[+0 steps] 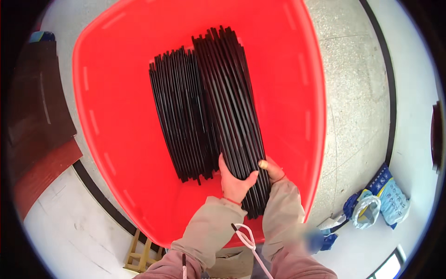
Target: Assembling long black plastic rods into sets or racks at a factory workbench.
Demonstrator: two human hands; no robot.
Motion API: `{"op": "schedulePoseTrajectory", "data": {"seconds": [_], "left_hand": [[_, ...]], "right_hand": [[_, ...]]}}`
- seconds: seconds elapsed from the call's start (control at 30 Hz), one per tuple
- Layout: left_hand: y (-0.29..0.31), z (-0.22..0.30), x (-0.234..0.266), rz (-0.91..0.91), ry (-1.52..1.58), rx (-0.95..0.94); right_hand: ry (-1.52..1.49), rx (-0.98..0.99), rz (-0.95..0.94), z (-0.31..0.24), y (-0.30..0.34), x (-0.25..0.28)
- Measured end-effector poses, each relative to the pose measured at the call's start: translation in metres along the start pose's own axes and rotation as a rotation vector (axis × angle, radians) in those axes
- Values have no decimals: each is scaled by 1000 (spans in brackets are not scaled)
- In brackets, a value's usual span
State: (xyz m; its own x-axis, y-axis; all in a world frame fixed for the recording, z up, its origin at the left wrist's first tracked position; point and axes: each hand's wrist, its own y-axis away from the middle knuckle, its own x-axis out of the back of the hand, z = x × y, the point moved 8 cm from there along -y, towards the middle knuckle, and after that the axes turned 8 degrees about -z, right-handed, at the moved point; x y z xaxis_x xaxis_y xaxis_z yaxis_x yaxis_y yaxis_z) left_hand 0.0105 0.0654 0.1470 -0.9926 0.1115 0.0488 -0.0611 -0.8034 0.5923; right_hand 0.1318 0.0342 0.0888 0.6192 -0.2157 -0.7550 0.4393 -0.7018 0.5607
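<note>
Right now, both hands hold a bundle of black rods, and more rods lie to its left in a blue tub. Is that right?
No: the head view shows a red tub, not blue. The left hand and right hand hold the rod bundle, with more rods to its left.

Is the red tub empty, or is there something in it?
Not empty: the tub has a pile of black rods lying inside.

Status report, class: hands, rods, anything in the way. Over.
Left hand and right hand clasping bundle of black rods, one each side. Second bundle beside it, in red tub. Drawstring loop hanging between sleeves, apart from rods.
</note>
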Motion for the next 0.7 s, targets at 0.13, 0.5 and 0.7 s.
{"op": "schedulePoseTrajectory", "data": {"seconds": [0.13, 0.5, 0.7], "left_hand": [[57, 56, 10, 32, -37, -85], [304, 213, 107, -406, -42, -423], [458, 216, 193, -903, 40, -419]], "right_hand": [[105, 6, -81, -13, 39, -52], [118, 593, -69, -10, 258, -362], [231, 911, 169, 129, 378, -483]]}}
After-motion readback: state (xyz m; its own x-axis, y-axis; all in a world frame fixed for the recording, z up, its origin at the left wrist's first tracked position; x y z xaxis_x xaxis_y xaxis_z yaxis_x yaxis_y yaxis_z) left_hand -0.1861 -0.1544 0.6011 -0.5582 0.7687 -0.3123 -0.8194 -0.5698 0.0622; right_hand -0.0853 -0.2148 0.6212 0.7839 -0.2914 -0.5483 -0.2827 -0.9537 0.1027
